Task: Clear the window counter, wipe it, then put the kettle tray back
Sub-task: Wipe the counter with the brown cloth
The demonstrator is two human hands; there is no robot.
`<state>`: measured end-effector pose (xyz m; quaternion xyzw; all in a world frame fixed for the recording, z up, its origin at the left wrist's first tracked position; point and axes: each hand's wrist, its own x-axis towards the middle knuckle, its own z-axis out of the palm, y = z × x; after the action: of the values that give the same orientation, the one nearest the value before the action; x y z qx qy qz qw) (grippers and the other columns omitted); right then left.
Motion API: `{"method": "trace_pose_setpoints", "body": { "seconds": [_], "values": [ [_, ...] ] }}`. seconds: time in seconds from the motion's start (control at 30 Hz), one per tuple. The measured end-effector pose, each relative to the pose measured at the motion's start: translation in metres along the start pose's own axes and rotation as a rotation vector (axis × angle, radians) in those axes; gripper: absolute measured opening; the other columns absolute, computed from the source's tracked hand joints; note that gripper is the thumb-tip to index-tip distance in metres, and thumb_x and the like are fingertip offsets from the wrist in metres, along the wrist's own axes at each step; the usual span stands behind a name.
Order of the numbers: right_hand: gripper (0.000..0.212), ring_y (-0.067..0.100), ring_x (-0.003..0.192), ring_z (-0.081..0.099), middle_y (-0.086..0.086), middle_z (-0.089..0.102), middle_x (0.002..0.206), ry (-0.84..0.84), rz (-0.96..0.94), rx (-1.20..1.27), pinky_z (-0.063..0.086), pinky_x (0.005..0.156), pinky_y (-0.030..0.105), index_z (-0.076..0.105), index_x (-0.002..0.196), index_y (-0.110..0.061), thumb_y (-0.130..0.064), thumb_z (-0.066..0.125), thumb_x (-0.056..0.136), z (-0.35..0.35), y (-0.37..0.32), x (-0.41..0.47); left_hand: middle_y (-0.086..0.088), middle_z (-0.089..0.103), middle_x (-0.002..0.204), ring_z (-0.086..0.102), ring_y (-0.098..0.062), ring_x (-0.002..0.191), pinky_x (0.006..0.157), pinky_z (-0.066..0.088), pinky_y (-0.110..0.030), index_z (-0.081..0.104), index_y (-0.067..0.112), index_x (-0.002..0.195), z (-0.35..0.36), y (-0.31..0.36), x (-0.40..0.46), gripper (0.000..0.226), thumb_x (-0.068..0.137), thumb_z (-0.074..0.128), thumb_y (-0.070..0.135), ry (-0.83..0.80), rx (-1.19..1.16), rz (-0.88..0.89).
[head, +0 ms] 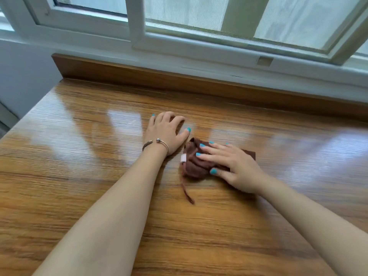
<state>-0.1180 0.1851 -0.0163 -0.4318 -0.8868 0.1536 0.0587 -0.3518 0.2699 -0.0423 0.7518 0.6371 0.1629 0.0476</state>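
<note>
My right hand [237, 166] lies flat on a crumpled brown cloth [196, 162], fingers straight and spread, pressing it down onto the wooden counter [79, 176]. The cloth sits near the middle of the counter, bunched at its left end, where a small pale tag [183, 157] shows, and 1 loose thread [186, 189] trails from it toward me across the wood. My left hand [166, 132] rests palm down on the bare counter just beside the cloth, up and to its left, with the fingers loosely bent and holding nothing; its thumb points toward the cloth without quite touching it. A bracelet [157, 143] circles my left wrist. The glossy counter reflects the window [179, 20] behind it, whose white frame runs along the far edge above a wooden back strip [139, 74].
</note>
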Motion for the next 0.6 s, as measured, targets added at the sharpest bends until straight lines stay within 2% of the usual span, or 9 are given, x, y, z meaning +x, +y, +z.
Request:
{"method": "trace_pose_setpoints", "body": {
  "seconds": [0.1,0.23,0.3,0.4,0.47,0.53,0.6],
  "values": [
    [0.048,0.010,0.147,0.020,-0.016,0.029,0.155,0.071,0.170,-0.023,0.021,0.118,0.045,0.038,0.145,-0.042,-0.033,0.050,0.099,-0.016,0.040,0.061,0.005,0.042,0.142,0.031,-0.018,0.135,0.116,0.018,-0.042,0.046,0.041,0.133,-0.002,0.001,-0.001,0.043,0.093,0.039,0.053,0.015,-0.005,-0.005],
    [0.048,0.016,0.149,0.015,-0.013,0.019,0.160,0.074,0.378,-0.116,0.016,0.119,0.043,0.027,0.150,-0.040,-0.041,0.036,0.103,-0.029,0.067,0.124,0.006,0.039,0.144,0.029,-0.017,0.137,0.117,0.016,-0.042,0.043,0.040,0.135,-0.006,0.001,-0.002,0.046,0.092,0.038,0.056,-0.023,-0.011,-0.003],
    [0.048,0.016,0.149,0.014,-0.012,0.017,0.161,0.083,0.412,-0.148,0.014,0.119,0.043,0.024,0.151,-0.039,-0.046,0.030,0.104,-0.026,0.068,0.133,0.006,0.038,0.145,0.027,-0.017,0.137,0.117,0.016,-0.042,0.042,0.041,0.136,-0.007,0.000,-0.001,0.047,0.092,0.037,0.057,-0.040,-0.007,-0.007],
    [0.048,0.015,0.149,0.015,-0.012,0.019,0.160,0.084,0.317,-0.120,0.013,0.118,0.041,0.027,0.150,-0.039,-0.049,0.024,0.103,-0.020,0.054,0.110,0.006,0.037,0.146,0.027,-0.018,0.138,0.117,0.016,-0.043,0.041,0.041,0.137,-0.005,0.000,-0.002,0.047,0.093,0.036,0.055,-0.029,0.011,-0.014],
    [0.048,0.008,0.148,0.014,-0.018,0.020,0.157,0.084,0.214,-0.082,0.013,0.117,0.038,0.030,0.147,-0.043,-0.055,0.022,0.101,-0.013,0.038,0.076,0.005,0.038,0.145,0.028,-0.018,0.137,0.116,0.017,-0.043,0.041,0.039,0.136,-0.003,0.001,-0.002,0.044,0.094,0.035,0.049,-0.017,0.018,-0.010],
    [0.048,0.000,0.145,0.012,-0.025,0.020,0.152,0.080,0.091,-0.028,0.013,0.116,0.031,0.030,0.143,-0.048,-0.059,0.026,0.097,-0.007,0.024,0.043,0.005,0.039,0.144,0.029,-0.018,0.136,0.115,0.019,-0.044,0.042,0.039,0.135,-0.002,0.001,0.000,0.041,0.094,0.035,0.043,-0.002,0.021,-0.004],
    [0.045,-0.001,0.145,0.014,-0.027,0.023,0.150,0.051,0.000,0.028,0.012,0.115,0.025,0.035,0.140,-0.049,-0.052,0.039,0.095,-0.008,0.025,0.029,0.005,0.040,0.142,0.031,-0.019,0.134,0.113,0.020,-0.044,0.042,0.039,0.133,0.001,0.002,0.000,0.040,0.094,0.035,0.041,0.012,0.030,-0.003]
  ]
}}
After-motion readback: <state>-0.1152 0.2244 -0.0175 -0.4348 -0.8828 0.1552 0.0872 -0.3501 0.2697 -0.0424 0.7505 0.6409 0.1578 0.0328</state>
